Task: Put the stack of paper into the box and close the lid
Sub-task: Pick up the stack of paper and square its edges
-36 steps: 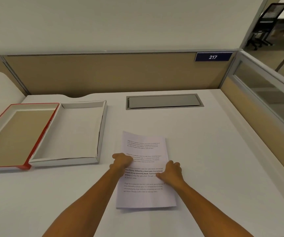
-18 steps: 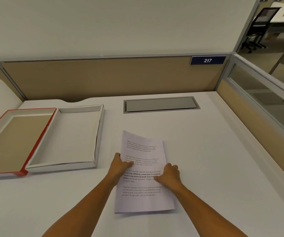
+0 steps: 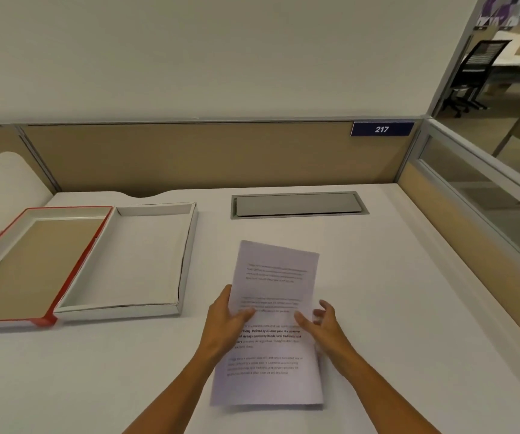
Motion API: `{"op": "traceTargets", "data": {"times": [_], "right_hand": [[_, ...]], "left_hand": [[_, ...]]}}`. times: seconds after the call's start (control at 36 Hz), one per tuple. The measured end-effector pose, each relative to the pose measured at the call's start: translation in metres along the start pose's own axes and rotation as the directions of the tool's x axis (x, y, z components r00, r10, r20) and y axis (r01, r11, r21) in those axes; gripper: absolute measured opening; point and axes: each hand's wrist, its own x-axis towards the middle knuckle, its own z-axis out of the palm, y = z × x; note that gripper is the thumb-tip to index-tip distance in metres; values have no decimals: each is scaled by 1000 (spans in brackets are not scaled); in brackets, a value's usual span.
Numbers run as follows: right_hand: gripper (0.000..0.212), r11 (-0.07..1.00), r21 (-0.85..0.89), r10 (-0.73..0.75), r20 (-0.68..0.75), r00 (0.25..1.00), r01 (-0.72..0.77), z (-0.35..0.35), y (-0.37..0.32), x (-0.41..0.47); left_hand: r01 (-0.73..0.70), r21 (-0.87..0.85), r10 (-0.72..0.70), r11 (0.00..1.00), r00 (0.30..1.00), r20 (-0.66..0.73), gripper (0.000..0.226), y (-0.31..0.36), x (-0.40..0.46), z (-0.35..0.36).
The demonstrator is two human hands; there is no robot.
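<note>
A stack of printed paper point(image 3: 272, 274) lies lengthwise on the white desk point(image 3: 393, 308), its far end looking slightly raised. My left hand point(image 3: 224, 324) grips the stack's left edge, thumb on top of the page. My right hand point(image 3: 326, 327) is at the right edge with fingers spread and blurred, thumb over the sheet. The open white box point(image 3: 187, 261) sits empty just left of the paper. Its red-edged lid point(image 3: 75, 270) lies upside down beside the box, further left.
A grey cable hatch point(image 3: 296, 205) is set in the desk behind the paper. A tan partition point(image 3: 190, 155) with a "217" sign point(image 3: 381, 129) closes the back, and a glazed panel point(image 3: 484, 211) the right side. An office chair point(image 3: 474, 73) stands beyond.
My left hand went from a fist on the page to gripping the left edge. My right hand opened and shifted to the right edge. The stack's far end has lifted a little.
</note>
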Motion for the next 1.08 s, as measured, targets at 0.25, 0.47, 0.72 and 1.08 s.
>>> {"op": "traceTargets", "data": {"times": [0.25, 0.47, 0.72, 1.08], "right_hand": [[62, 910, 393, -222, 190, 957, 133, -28, -54, -34], [26, 853, 305, -431, -47, 901, 424, 6, -67, -83], [26, 855, 274, -442, -61, 895, 441, 7, -58, -94], [22, 812, 265, -501, -142, 854, 521, 11, -67, -92]], "left_hand": [[-155, -185, 149, 971, 988, -46, 44, 17, -30, -10], [-333, -212, 273, 919, 924, -268, 50, 25, -40, 10], [-302, -195, 237, 933, 925, -298, 57, 13, -40, 5], [-326, -197, 251, 924, 910, -331, 41, 16, -39, 1]]}}
